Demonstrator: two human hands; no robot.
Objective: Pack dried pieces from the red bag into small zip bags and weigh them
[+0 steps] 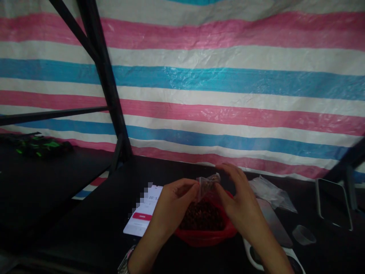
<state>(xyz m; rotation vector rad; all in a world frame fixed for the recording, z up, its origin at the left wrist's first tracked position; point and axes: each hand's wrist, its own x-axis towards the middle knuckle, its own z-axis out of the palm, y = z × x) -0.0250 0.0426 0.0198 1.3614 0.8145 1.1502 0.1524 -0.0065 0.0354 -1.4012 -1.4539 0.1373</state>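
A small clear plastic zip bag (208, 184) with brownish bits in it is held up between my two hands. My left hand (179, 199) pinches its left edge between thumb and fingers. My right hand (238, 196) has its thumb against the bag's right side, the fingers curled above and behind it; part of that grip is hidden. Just below the bag is a red plastic basin (205, 238), holding a heap of small dark reddish-brown pieces (202, 217) too blurred to name.
Left of the basin lies a phone (139, 222) with a timer. To the right are a kitchen scale (275, 224), several clear bags (270, 192), a small clear cup (303, 235) and a dark-screened device (334, 203). A black metal post (110, 87) rises at left, before striped sheeting (228, 80).
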